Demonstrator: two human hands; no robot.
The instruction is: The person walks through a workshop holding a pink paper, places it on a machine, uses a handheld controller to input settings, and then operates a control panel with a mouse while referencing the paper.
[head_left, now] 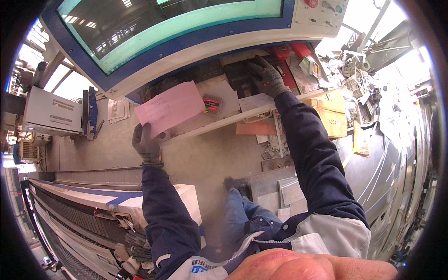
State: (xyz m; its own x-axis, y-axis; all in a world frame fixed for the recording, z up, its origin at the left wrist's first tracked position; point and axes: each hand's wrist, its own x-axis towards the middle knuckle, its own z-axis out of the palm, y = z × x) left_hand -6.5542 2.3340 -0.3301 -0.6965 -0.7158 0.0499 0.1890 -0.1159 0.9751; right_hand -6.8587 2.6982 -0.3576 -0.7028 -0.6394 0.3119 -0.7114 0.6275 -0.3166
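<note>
My left hand (146, 143), in a dark grey glove, holds a pink sheet of paper (170, 108) by its lower left corner, lifted in front of a cluttered shelf. My right hand (267, 76), also gloved, reaches further back onto the shelf (224, 122) and rests among dark items near a red box (282, 51). Whether it grips anything there I cannot tell. A small red and black tool pack (211, 104) lies on white papers between my two hands.
A large control console with a dark screen (154, 28) and a button panel (322, 11) hangs above the shelf. Cardboard boxes (333, 116) and metal scrap (364, 79) lie to the right. Metal plates (280, 186) rest on the floor. A white machine body (107, 200) stands lower left.
</note>
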